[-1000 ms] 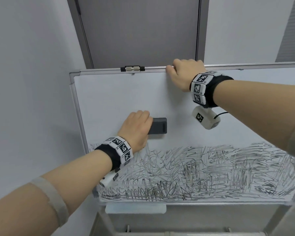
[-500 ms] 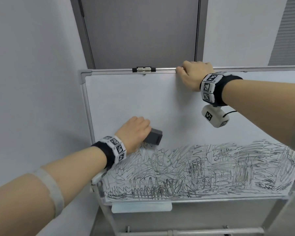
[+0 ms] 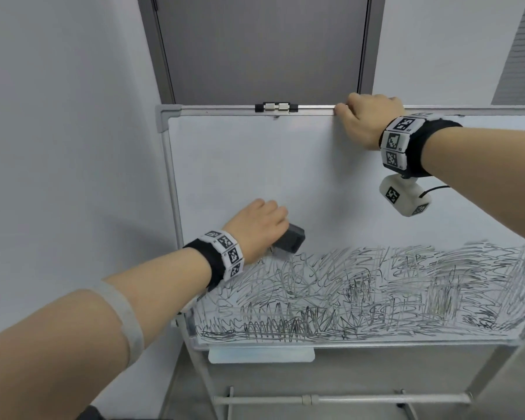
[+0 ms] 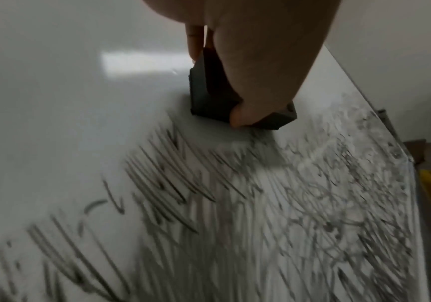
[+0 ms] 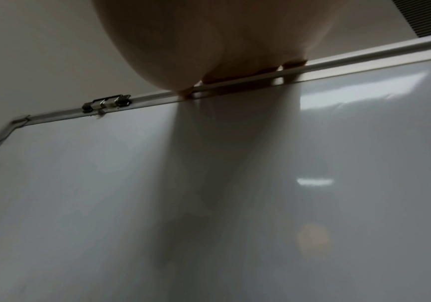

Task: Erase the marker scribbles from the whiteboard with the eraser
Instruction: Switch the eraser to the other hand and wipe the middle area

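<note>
Since a second ago our left hand [image 3: 256, 227] has slid the eraser [image 3: 288, 242] down the whiteboard [image 3: 255, 165] to the scribbles' top edge.
We grip the dark eraser between thumb and fingers, its face against the board just above the marker scribbles [image 3: 361, 286] that fill the lower band; the upper area is wiped clean. Our right hand [image 3: 367, 119] curls over the board's top frame beside the metal clip [image 3: 275, 107]. A tray [image 3: 261, 355] hangs under the bottom edge.

pale walls [image 3: 58, 147] flank a grey door [image 3: 261, 47] behind.
</note>
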`<state>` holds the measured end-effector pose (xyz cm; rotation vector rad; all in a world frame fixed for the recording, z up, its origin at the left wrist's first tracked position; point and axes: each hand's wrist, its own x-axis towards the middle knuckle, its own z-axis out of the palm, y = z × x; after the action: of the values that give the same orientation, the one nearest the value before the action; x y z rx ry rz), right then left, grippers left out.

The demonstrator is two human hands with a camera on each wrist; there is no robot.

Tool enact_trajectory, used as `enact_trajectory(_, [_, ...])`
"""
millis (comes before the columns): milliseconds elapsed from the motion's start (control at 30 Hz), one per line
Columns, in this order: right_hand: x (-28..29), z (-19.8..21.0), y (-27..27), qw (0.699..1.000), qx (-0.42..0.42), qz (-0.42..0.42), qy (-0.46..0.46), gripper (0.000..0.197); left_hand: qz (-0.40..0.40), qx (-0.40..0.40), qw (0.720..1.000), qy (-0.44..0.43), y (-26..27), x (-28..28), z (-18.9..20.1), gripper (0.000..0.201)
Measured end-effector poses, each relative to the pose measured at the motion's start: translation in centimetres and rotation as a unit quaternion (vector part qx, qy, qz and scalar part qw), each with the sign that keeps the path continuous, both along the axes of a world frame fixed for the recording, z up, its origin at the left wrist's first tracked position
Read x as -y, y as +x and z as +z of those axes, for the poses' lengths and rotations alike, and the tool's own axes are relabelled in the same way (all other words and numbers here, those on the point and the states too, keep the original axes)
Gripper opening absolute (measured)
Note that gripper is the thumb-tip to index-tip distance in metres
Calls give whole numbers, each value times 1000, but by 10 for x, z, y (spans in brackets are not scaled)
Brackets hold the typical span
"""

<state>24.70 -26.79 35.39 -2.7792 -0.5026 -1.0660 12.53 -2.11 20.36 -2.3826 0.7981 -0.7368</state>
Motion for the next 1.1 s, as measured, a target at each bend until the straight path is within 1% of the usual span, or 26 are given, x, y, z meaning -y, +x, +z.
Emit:
enact_trajectory(100, [1, 0, 0, 1000, 2, -8, -5, 45, 1, -18, 998, 55, -3, 6, -24, 22])
enact_trajectory(200, [-2, 0, 1, 1000, 0, -7, -10, 45, 1, -16, 993, 113, -4, -5, -31, 12])
enact_trajectory(267, [-3, 0, 2, 1000, -3, -6, -8, 45, 11, -16, 989, 145, -5, -23, -32, 13])
enact_trajectory(367, [-4, 0, 3, 1000, -7, -7, -4, 44, 33, -30, 986, 163, -12, -52, -23, 16])
enact_trajectory(467, [-2, 0, 5, 1000, -8, -7, 0, 45, 47, -18, 983, 176, -16, -61, -11, 19])
enact_trajectory(533, [-1, 0, 5, 1000, -5, -7, 3, 44, 37, -17, 985, 166, -12, -47, -7, 24])
enact_trajectory(600, [-1, -1, 5, 1000, 3, -4, 4, 42, 5, -6, 989, 149, -1, -19, -7, 26])
enact_trajectory(667, [-2, -2, 4, 1000, 10, 0, 2, 42, -29, 3, 988, 152, 10, 16, -9, 18])
enact_trajectory(733, [-1, -2, 5, 1000, 12, -2, 1, 42, -51, 8, 983, 174, 20, 41, -10, 8])
enact_trajectory(800, [2, -2, 6, 1000, 12, -3, 3, 42, -58, 10, 980, 190, 25, 49, -9, 17])
enact_trajectory(900, [1, -2, 8, 1000, 6, 5, 4, 39, -72, 17, 978, 197, 27, 39, -5, 20])
enact_trajectory(967, [-5, -3, 9, 1000, 1, 8, 7, 41, -71, 22, 973, 218, 26, 21, -4, 16])
enact_trajectory(1033, [-6, -2, 12, 1000, 0, 7, 16, 43, -50, 9, 969, 240, 20, -6, -3, 5])
enact_trajectory(1100, [-5, -3, 16, 1000, -1, 9, 25, 45, -29, 11, 966, 255, 11, -39, 0, 10])
